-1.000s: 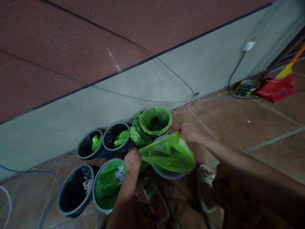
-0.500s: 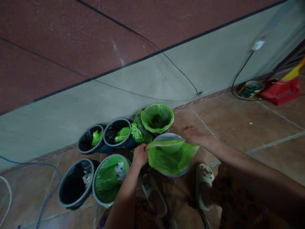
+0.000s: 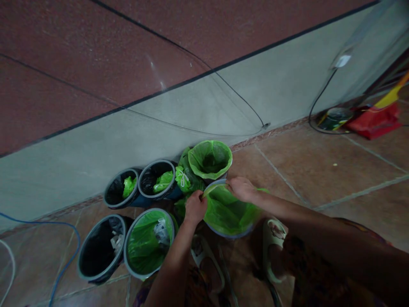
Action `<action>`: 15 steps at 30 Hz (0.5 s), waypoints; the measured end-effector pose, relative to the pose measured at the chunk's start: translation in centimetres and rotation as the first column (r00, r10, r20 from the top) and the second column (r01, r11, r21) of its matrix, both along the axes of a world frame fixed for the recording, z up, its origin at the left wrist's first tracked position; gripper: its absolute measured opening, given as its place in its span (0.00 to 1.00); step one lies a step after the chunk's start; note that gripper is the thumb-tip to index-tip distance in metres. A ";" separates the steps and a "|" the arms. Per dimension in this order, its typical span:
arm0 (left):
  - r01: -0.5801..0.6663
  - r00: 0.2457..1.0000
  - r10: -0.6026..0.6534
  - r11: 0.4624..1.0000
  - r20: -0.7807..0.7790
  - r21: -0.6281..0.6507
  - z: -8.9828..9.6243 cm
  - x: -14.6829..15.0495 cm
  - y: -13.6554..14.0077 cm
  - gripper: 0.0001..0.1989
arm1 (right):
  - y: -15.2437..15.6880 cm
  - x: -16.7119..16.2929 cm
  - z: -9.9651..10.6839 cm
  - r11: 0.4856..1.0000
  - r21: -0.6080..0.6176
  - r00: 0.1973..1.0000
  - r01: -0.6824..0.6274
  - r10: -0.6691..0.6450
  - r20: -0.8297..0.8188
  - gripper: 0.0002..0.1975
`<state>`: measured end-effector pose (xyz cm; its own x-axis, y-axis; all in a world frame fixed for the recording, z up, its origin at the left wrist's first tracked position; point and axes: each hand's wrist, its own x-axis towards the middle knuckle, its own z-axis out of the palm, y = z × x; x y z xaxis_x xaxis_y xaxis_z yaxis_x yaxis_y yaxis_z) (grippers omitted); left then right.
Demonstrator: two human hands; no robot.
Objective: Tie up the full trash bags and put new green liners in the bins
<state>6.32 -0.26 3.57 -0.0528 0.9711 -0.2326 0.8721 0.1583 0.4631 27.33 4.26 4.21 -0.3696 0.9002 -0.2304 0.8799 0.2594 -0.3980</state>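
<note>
A light-rimmed trash bin [image 3: 234, 234] stands between my feet and the wall, with a thin green trash bag [image 3: 228, 213] hanging inside it. My left hand [image 3: 196, 207] is closed on the bag's edge at the bin's left side. My right hand [image 3: 242, 189] pinches the same edge at the far rim, and a strip of the bag is drawn taut between both hands. On the right, part of the bag sticks out past the rim, partly behind my right forearm. Right behind is another bin lined with a green bag [image 3: 210, 158].
A tied green garbage bag [image 3: 191, 172] leans beside the back bin. Several lined bins, including a black-lined bin [image 3: 99, 247], stand at left near a blue hose [image 3: 68, 256]. A red dustpan [image 3: 373, 121] and a can [image 3: 335, 118] lie by the wall. My slippers [image 3: 274, 243] are close to the bin.
My right hand has moved left from beyond the bin's right side and taken hold of the bag's edge. My left hand has shifted slightly right, still holding the bag.
</note>
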 end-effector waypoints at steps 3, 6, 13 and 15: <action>0.004 0.999 -0.002 0.998 0.043 -0.061 -1.1 0.3 -0.3 0.12 | 0.1 -0.2 1.0 1.000 -0.019 0.999 0.004 -0.005 -0.051 0.15; 0.025 1.000 -0.024 0.994 0.011 -0.105 -2.4 0.7 -0.7 0.17 | 0.4 -0.5 1.5 0.996 -0.055 0.972 0.067 -0.077 -0.221 0.14; 0.003 0.995 -0.015 0.994 -0.101 -0.113 -3.0 -0.1 -0.7 0.11 | 1.6 0.7 1.3 0.920 -0.278 0.883 0.275 -0.357 -0.306 0.18; -0.083 0.996 0.081 0.995 -0.044 -0.046 -2.8 -1.1 -0.1 0.11 | 1.9 1.6 1.2 0.949 -0.163 0.942 0.268 -0.294 -0.164 0.17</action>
